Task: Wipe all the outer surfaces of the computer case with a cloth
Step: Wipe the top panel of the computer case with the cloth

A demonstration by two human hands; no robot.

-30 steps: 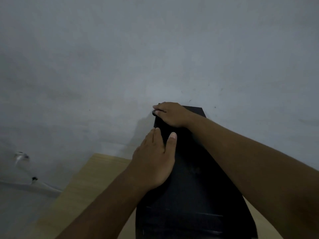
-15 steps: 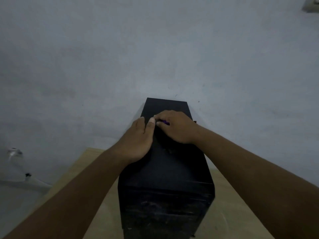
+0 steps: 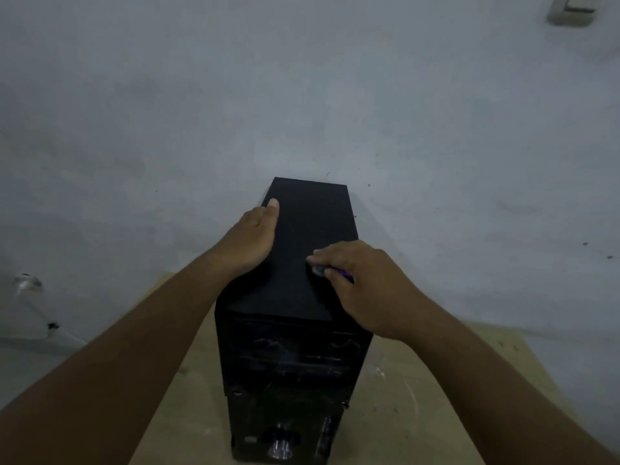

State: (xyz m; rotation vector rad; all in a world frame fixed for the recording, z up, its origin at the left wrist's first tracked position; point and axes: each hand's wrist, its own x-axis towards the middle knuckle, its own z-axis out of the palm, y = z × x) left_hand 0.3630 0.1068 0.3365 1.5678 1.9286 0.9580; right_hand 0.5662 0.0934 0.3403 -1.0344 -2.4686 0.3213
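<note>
A black computer case (image 3: 302,229) stands upright on a light wooden table (image 3: 419,414), its front panel facing me. My left hand (image 3: 251,239) lies flat against the case's top left edge, thumb on top and fingers down the left side. My right hand (image 3: 362,283) presses a small purple cloth (image 3: 340,272) onto the right part of the top panel. Only a sliver of the cloth shows under the fingers.
A grey wall (image 3: 302,95) rises directly behind the case. A white cable with a plug (image 3: 30,286) hangs at the left wall. A switch plate (image 3: 573,10) sits at the top right corner. The table's left edge runs close to my left forearm.
My right hand has slid with the cloth from the far end of the top panel back toward me and to the right. My left hand has shifted to the left edge.
</note>
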